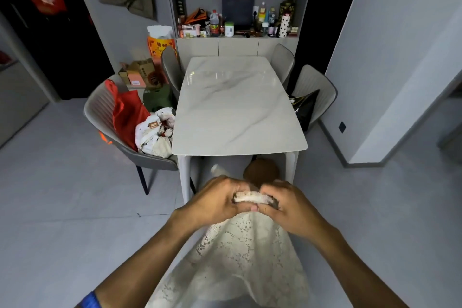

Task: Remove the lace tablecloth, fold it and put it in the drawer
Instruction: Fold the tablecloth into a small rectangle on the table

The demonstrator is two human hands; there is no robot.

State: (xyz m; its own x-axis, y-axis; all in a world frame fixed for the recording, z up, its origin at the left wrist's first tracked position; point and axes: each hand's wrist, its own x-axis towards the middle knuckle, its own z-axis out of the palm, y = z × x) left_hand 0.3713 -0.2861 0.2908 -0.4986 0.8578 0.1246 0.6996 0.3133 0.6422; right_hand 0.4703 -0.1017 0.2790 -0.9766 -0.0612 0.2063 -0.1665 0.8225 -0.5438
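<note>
Marble table (237, 107) top bare — chairs (117, 127) crowd both sides.

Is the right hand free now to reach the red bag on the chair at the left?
Probably not yet. The right hand and the left hand both grip the bunched top edge of the lace tablecloth, and the red bag lies across the body.

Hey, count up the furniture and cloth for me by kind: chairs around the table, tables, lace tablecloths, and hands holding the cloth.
Chairs: 4, near left, far left, far right, near right
Tables: 1, the marble table
Lace tablecloths: 1, the lace tablecloth, off the table
Hands holding it: 2, left hand and right hand
Total: 8
</note>
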